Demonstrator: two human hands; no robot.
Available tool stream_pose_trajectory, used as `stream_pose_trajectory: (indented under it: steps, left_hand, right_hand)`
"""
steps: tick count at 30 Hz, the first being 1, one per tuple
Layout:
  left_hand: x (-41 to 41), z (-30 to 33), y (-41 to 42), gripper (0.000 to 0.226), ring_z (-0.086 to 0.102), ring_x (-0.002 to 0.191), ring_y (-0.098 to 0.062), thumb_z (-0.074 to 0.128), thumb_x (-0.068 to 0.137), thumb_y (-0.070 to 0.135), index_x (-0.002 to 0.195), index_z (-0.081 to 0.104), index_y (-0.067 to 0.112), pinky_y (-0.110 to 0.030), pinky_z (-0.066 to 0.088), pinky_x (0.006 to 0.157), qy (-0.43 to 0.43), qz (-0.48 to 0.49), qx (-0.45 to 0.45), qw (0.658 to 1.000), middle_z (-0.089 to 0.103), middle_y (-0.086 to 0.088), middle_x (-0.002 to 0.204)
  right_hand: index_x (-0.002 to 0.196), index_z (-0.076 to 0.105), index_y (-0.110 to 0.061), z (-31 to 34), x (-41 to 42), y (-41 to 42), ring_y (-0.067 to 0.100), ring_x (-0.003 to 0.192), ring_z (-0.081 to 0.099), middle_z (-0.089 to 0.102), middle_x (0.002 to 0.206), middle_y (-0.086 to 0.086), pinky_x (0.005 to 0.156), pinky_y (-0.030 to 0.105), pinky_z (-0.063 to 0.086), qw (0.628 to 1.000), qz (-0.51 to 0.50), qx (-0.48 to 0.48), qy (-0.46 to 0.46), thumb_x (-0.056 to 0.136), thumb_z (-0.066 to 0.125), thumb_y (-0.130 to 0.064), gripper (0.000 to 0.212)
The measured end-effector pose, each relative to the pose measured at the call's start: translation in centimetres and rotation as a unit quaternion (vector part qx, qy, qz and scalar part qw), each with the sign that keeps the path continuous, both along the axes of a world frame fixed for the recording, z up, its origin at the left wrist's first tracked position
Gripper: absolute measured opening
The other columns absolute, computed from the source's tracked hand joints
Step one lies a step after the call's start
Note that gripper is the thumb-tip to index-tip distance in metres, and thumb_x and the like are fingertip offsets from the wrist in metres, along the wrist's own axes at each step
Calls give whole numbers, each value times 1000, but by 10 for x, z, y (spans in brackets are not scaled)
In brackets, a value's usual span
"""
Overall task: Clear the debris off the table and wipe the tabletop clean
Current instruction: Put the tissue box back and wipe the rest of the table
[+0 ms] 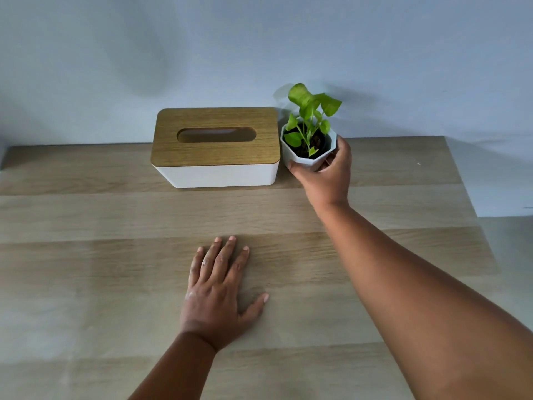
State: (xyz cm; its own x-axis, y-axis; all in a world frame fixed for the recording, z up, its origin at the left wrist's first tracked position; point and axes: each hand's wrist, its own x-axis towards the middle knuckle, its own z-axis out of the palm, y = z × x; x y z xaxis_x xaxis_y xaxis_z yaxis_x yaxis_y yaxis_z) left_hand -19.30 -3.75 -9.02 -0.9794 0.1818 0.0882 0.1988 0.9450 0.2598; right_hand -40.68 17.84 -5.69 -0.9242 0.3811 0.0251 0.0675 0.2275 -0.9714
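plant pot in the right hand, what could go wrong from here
1. The right hand grips the plant pot only around its near side, so it might tip and spill soil onto the table.
2. The pot sits very close to the tissue box; moving it sideways could knock the box.
3. The left hand lies flat on the table and may smudge the surface.

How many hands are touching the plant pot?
1. The right hand grips the white plant pot beside the tissue box; the left hand rests flat on the table.
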Motion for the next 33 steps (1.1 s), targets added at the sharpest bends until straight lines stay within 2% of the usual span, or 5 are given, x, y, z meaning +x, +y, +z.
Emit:
stream_pose_trajectory:
  steps: [15, 33]
  left_hand:
    - [0, 1, 1, 90, 22, 158, -28, 54, 85, 77, 155, 46, 22, -59, 20, 126, -8, 4, -5, 1000, 35, -6, 166]
    - [0, 2, 1, 89, 24, 157, -29, 58, 83, 75, 153, 48, 21, -59, 22, 125, 5, 5, 2, 1000, 37, -7, 165]
  right_hand:
    - [147, 45, -18, -6, -2, 1, 19, 133, 57, 58, 140, 5, 109, 44, 51, 1000, 11, 9, 0, 53, 98, -36, 109]
    - [141, 48, -25, -3, -1, -1, 14, 129, 60, 61, 137, -2, 107, 42, 53, 1000, 4, 14, 8, 53, 99, -36, 102]
